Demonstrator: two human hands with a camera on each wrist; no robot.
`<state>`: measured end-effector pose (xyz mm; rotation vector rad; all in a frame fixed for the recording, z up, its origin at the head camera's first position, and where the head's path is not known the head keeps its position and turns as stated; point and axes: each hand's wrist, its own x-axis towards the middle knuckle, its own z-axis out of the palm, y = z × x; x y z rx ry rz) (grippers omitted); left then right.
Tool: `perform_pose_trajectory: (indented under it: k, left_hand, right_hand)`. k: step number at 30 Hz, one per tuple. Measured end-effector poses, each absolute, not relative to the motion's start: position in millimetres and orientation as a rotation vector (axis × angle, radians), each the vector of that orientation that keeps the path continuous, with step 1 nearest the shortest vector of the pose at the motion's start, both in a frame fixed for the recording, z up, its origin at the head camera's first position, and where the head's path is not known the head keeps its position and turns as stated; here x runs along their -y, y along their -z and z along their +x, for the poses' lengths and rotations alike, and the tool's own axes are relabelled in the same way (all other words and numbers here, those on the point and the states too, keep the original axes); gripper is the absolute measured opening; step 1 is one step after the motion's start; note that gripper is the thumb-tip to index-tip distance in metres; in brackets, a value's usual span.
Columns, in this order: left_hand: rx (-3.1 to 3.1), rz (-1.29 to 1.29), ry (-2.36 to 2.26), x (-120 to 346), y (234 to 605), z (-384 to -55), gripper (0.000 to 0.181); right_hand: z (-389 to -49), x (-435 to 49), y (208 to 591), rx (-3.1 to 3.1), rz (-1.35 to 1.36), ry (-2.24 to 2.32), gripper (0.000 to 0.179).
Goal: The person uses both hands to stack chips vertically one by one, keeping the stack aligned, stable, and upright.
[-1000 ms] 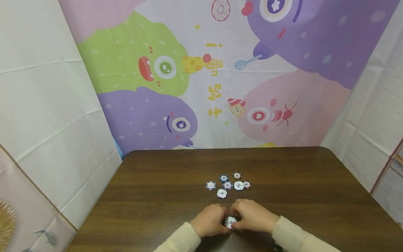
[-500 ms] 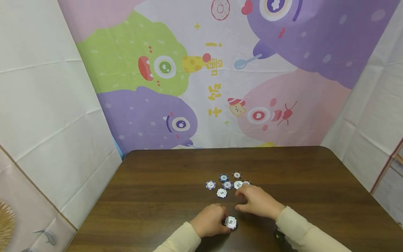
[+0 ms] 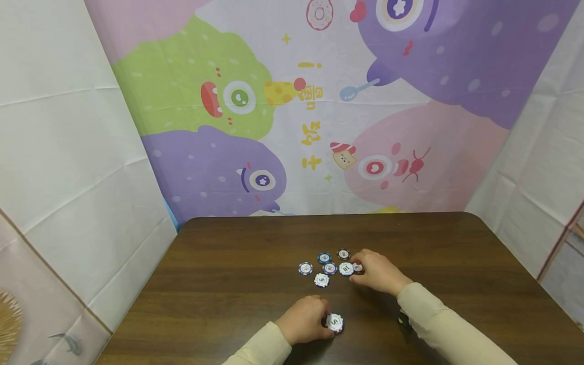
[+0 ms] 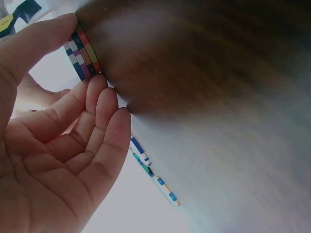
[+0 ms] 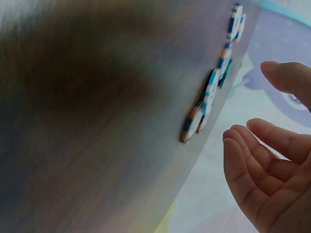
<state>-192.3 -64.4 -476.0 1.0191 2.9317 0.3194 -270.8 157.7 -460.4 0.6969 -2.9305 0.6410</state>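
My left hand (image 3: 304, 319) holds a small stack of poker chips (image 3: 335, 323) near the front of the table, a white chip marked 5 on top. Up close in the left wrist view, thumb and fingertips press the edges of the stacked chips (image 4: 83, 54). Farther out, my right hand (image 3: 380, 271) is at a dark-edged poker chip (image 3: 358, 267), which partly lies under a white chip marked 10 (image 3: 346, 269). The thumb and fingers of the right hand (image 5: 274, 167) are spread apart in the right wrist view, nothing between them.
Left of the right hand lie a brown chip (image 3: 343, 254), blue chips (image 3: 324, 258), a blue-and-white chip (image 3: 305, 268) and a white chip marked 5 (image 3: 321, 280). A small dark object (image 3: 403, 320) shows beside the right sleeve. A printed cloth (image 3: 315, 192) hangs behind the wooden table (image 3: 219, 284).
My right hand has left the stack and moved forward to the scattered chips, at the dark-edged one. The left hand has stayed on the stack.
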Motion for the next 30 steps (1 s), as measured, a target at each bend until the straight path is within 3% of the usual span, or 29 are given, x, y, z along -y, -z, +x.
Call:
perform_pose_trajectory:
  k: [30]
  left_hand:
    - [-2.934,1.012,-0.323,65,474,-191,0.028]
  right_hand:
    - [-308,-159,480,3.087,0.648,-0.528,0.022]
